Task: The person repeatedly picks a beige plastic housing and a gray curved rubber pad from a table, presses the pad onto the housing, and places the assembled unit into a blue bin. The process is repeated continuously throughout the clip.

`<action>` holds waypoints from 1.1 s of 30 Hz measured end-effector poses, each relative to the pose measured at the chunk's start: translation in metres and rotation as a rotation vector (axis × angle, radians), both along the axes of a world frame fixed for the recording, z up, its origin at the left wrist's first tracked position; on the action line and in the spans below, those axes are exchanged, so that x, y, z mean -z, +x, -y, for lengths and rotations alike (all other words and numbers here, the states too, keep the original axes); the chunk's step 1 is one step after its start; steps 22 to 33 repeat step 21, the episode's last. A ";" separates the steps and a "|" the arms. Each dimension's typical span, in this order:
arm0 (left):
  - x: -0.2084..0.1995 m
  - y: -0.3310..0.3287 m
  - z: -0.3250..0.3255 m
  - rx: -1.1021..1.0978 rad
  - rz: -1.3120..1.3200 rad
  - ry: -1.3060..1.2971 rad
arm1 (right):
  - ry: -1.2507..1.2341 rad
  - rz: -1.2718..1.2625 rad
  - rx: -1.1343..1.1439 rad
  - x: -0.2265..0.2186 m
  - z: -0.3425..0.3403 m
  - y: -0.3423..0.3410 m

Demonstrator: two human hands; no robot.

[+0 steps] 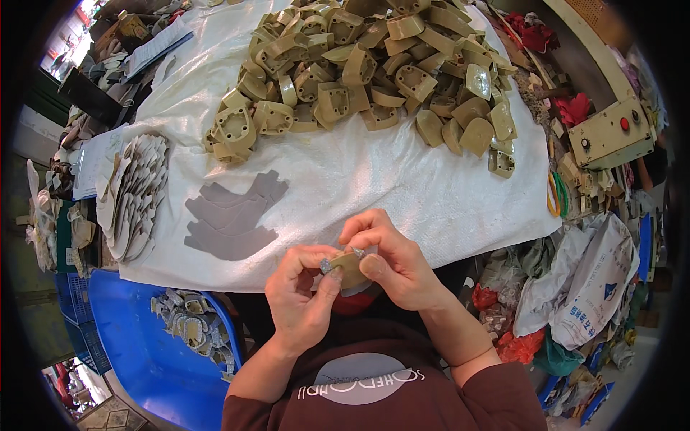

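Both hands meet at the near edge of the table, holding one small tan shoe heel between them. My left hand pinches its left side, where a speckled grey bit of covering shows by the thumb. On the opposite side, the fingers and thumb of my right hand close on the heel's upper edge. Part of the heel is hidden behind the fingers. Several flat grey cut pieces lie overlapping on the white woven sheet, beyond my left hand.
A large pile of bare tan heels covers the far table. Thin pale-grey cut pieces stand stacked at left. Below them, a blue tub holds grey-covered pieces. Plastic bags and a control box are at right.
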State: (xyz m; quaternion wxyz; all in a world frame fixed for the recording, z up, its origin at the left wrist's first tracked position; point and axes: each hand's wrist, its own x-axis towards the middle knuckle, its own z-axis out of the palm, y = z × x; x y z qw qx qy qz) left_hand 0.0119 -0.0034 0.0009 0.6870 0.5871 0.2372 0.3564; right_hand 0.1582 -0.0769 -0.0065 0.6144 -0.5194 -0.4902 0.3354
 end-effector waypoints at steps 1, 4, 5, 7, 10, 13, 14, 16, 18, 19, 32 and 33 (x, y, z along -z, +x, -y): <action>0.000 0.000 0.000 0.014 -0.029 0.026 | -0.022 0.044 -0.037 -0.001 0.001 0.003; 0.000 0.002 0.001 0.015 -0.133 0.213 | 0.057 0.407 0.178 -0.001 0.003 0.001; 0.000 0.004 0.002 0.005 -0.169 0.295 | 0.076 0.421 0.218 -0.001 0.003 -0.001; -0.001 0.008 0.007 -0.034 -0.101 0.173 | 0.113 0.449 0.298 -0.001 0.002 -0.005; -0.008 0.010 0.002 -0.099 -0.231 0.476 | 0.121 0.144 0.143 0.007 0.006 0.001; -0.003 0.003 -0.010 -0.095 -0.212 0.615 | 0.162 -0.318 0.028 0.003 0.007 0.004; 0.000 0.000 -0.012 -0.078 -0.161 0.592 | 0.095 -0.313 0.000 -0.001 0.007 0.006; 0.001 -0.004 -0.013 -0.071 -0.122 0.721 | -0.039 -0.303 -0.055 -0.008 0.006 0.016; 0.004 -0.004 -0.014 -0.070 -0.101 0.905 | -0.176 -0.240 -0.193 -0.005 0.009 0.023; 0.005 -0.004 -0.014 -0.054 -0.082 0.893 | -0.161 -0.248 -0.205 -0.005 0.009 0.023; 0.006 -0.007 -0.010 -0.028 -0.050 0.872 | -0.066 -0.121 -0.207 -0.005 0.012 0.027; 0.006 -0.007 -0.010 -0.028 -0.050 0.872 | -0.066 -0.121 -0.207 -0.005 0.012 0.027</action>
